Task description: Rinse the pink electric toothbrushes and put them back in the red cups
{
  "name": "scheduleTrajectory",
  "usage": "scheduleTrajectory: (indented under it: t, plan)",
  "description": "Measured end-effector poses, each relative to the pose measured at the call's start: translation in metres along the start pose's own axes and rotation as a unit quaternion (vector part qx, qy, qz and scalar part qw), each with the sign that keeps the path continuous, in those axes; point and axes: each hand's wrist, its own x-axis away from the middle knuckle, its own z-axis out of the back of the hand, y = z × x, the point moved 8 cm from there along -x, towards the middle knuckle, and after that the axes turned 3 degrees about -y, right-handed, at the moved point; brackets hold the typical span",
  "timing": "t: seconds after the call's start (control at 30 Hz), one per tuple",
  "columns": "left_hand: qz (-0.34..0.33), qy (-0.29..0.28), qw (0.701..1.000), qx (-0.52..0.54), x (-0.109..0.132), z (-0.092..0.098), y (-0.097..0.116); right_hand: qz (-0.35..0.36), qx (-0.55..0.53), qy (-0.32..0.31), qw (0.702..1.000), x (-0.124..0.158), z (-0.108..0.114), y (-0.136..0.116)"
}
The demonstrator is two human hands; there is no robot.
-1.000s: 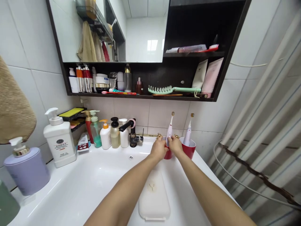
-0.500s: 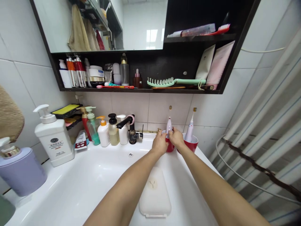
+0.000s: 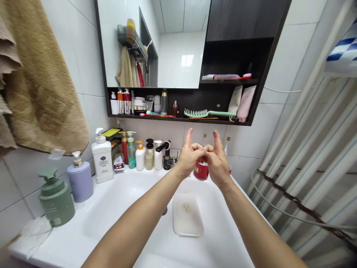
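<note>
In front of the red cup [image 3: 201,171] at the back right of the sink, my left hand [image 3: 189,158] and my right hand [image 3: 219,162] come together. One finger of each points up, and the other fingers are bent inward until their tips meet. Nothing held shows between them. The cup stands upright on the sink ledge, partly covered by my fingers. An electric toothbrush head [image 3: 205,136] rises behind my hands. A second electric toothbrush [image 3: 226,147] sticks up to the right, its cup mostly hidden by my right hand.
A lidded whitish case [image 3: 188,219] lies in the sink basin [image 3: 125,201]. The black faucet [image 3: 166,156] and several pump bottles [image 3: 140,158] line the back ledge. Above hangs a dark shelf cabinet [image 3: 192,121] with a green hairbrush [image 3: 195,112]. White pipes [image 3: 301,149] stand at right.
My hands have come off the red cup and lifted, with a finger of each now pointing up. The view has shifted left and back, bringing the towel and green bottle further in.
</note>
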Motion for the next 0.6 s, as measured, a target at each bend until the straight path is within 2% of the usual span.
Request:
scheduleTrajectory:
  t: [0.07, 0.13, 0.23, 0.37, 0.5, 0.6]
  plan:
    - [-0.008, -0.019, 1.000, 0.016, 0.011, -0.008, 0.014, -0.001, -0.026, -0.016, 1.000, 0.007, -0.009, -0.015]
    - [-0.002, -0.021, 1.000, 0.023, 0.019, -0.009, 0.015, -0.014, -0.037, -0.010, 0.999, 0.014, -0.010, -0.016]
    - [0.033, 0.009, 0.998, 0.059, 0.027, -0.002, 0.005, -0.047, -0.089, 0.033, 0.994, 0.022, -0.005, -0.004]
    - [0.140, 0.074, 0.982, 0.100, 0.033, 0.007, -0.018, -0.103, -0.144, 0.090, 0.980, 0.025, 0.002, 0.013]
    - [0.213, 0.048, 0.973, 0.075, 0.034, 0.002, -0.034, -0.121, -0.097, 0.091, 0.984, 0.028, 0.003, 0.021]
    - [0.245, 0.051, 0.967, 0.045, 0.036, 0.005, -0.052, -0.142, 0.054, 0.074, 0.986, 0.033, 0.009, 0.038]
